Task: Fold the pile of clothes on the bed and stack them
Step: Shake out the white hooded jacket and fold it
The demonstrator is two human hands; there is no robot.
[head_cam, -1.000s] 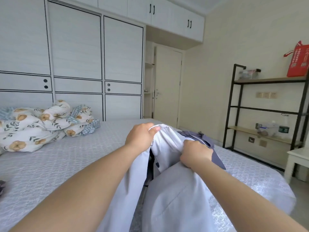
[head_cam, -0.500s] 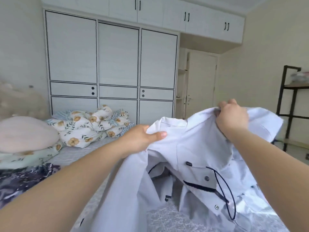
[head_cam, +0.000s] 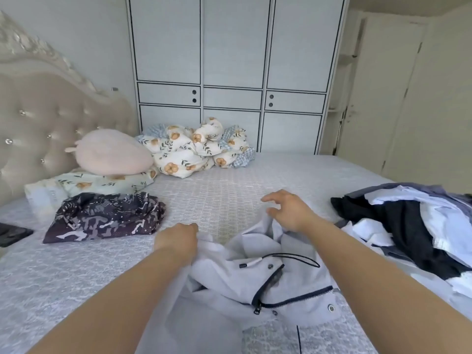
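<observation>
A pale lilac-white jacket (head_cam: 229, 284) with a dark zip, snaps and a drawstring lies crumpled on the bed in front of me. My left hand (head_cam: 176, 240) is closed on its upper left edge. My right hand (head_cam: 288, 210) hovers over the jacket's collar with fingers spread, holding nothing. A pile of unfolded clothes (head_cam: 403, 226) in white, black and blue-grey lies to the right. A folded dark patterned garment (head_cam: 104, 217) rests on the left.
The bed (head_cam: 224, 190) has a pale grey textured cover. A pink cushion (head_cam: 112, 153) sits on floral pillows by the tufted headboard (head_cam: 38, 118). A bunched floral quilt (head_cam: 196, 146) lies at the far side. A dark object (head_cam: 11, 233) lies at the left edge. White wardrobes stand behind.
The jacket, held up in the air by both hands before, now lies on the bed. My right hand has let go and opened. My view has turned left and down.
</observation>
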